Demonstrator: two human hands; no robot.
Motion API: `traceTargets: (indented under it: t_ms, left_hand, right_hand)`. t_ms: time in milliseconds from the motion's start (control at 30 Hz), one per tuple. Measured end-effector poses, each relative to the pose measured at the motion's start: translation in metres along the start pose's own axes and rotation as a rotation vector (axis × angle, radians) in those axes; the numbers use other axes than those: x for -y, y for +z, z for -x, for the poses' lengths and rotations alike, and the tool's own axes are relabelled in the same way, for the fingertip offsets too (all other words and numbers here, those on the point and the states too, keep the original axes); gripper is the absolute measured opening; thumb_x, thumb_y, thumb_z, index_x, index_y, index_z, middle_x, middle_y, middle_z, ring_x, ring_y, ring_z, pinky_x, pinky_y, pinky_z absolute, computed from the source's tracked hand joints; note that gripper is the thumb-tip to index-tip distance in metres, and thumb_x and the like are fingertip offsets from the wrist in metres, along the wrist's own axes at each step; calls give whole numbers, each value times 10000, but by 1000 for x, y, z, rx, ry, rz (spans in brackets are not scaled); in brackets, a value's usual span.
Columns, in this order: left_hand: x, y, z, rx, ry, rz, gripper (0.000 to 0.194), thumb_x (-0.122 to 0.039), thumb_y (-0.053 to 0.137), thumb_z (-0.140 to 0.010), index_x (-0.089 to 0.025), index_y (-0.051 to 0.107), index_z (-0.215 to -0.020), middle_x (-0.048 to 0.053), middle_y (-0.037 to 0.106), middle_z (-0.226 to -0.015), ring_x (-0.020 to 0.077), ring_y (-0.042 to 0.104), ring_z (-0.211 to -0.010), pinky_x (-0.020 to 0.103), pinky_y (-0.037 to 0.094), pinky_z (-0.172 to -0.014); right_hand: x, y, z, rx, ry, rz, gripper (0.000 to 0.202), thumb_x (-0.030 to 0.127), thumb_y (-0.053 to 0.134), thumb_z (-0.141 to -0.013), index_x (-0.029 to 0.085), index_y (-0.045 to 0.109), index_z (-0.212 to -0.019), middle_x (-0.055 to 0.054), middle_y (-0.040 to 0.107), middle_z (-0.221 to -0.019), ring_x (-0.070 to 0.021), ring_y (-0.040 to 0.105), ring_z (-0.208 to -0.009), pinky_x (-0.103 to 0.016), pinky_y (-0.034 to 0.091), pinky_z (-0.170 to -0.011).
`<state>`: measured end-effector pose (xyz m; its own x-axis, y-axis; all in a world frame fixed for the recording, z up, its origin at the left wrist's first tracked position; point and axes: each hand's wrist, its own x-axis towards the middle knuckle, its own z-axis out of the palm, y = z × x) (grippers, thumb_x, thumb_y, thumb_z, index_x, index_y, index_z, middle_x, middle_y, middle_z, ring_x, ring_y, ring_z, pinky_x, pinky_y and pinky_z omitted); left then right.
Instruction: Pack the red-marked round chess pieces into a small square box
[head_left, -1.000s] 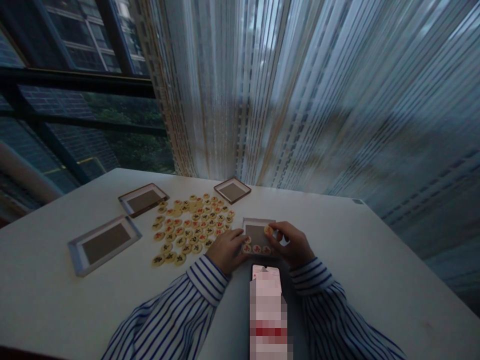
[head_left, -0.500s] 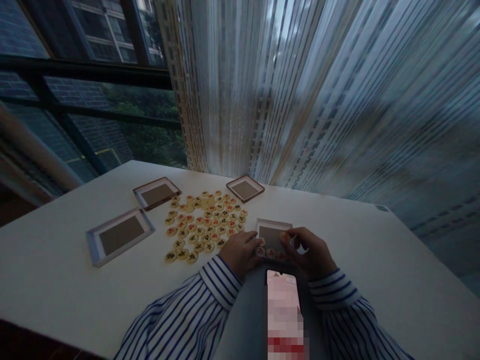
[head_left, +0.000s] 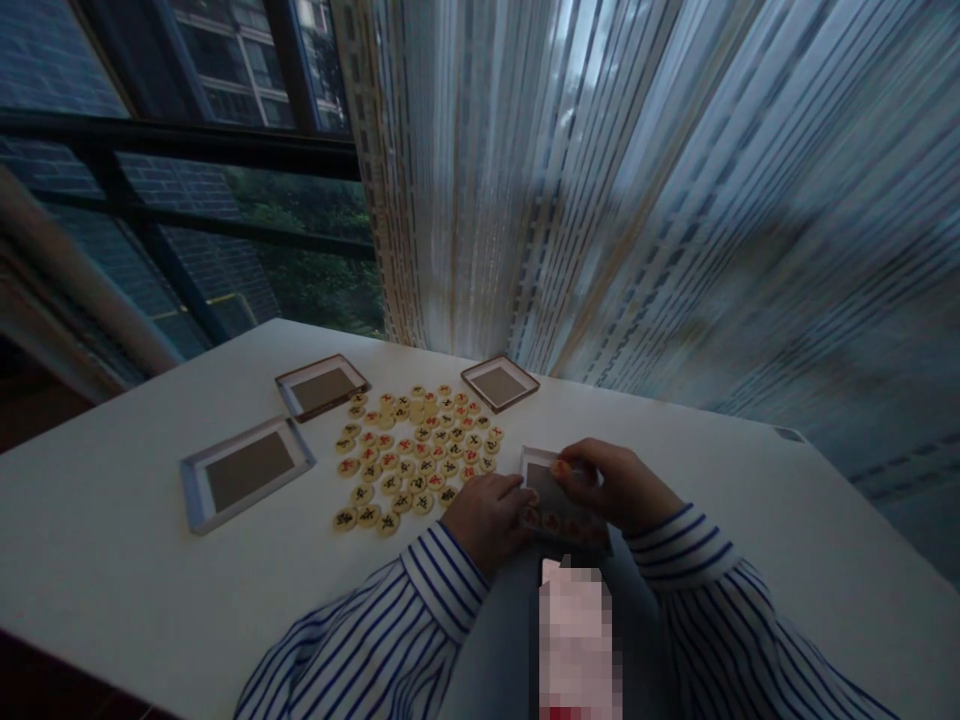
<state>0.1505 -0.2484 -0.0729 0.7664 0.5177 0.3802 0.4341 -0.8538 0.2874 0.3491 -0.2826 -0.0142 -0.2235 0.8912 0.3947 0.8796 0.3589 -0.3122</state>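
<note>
My right hand [head_left: 611,485] is above a small shallow box [head_left: 541,455], with a Chinese chess piece [head_left: 560,469] pinched between thumb and fingers. My left hand [head_left: 486,518] is closed around the left side of that box, its fingertips by a piece [head_left: 529,496] inside. Several red-marked pieces [head_left: 552,523] lie in a row along the box's near side, some in the shade of my right hand. To the left, a spread of round wooden Chinese chess pieces [head_left: 406,467] covers the table, with red or black characters on most and a few blank faces up.
Other shallow boxes rest on the white table [head_left: 247,590]: a large one [head_left: 191,500] at left, a brown-rimmed one [head_left: 322,413] behind it, and another [head_left: 489,403] at the back. A phone [head_left: 550,572] lies below my hands. A striped curtain [head_left: 480,200] hangs behind.
My right hand has shifted slightly up and toward the far side of the box, the piece still pinched. My left hand stays at the box. The whole view has moved a little.
</note>
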Motion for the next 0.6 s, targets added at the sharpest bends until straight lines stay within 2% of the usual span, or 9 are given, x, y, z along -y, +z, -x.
traceTargets:
  t_ms: [333,600]
  left_hand:
    - [0,2,1,-33,44,-29,374,-308,623,-734,-154,578,-1071,156,634,-1069,275,611,-941,443,510,-767]
    - [-6,-7,-2,-12,25,-54,327,-300,626,-732,-152,589,-1023,143,646,-1042,262,621,-914,428,512,-764]
  right_hand:
    - [-10,5,4,106,-7,43,186,247,526,-762,159,661,-855,-52,652,-715,-111,548,-559,-215,435,-545]
    - [-5,8,5,242,98,86,216,280,493,-788,185,666,-877,-29,661,-647,-106,543,-506,-202,385,-504]
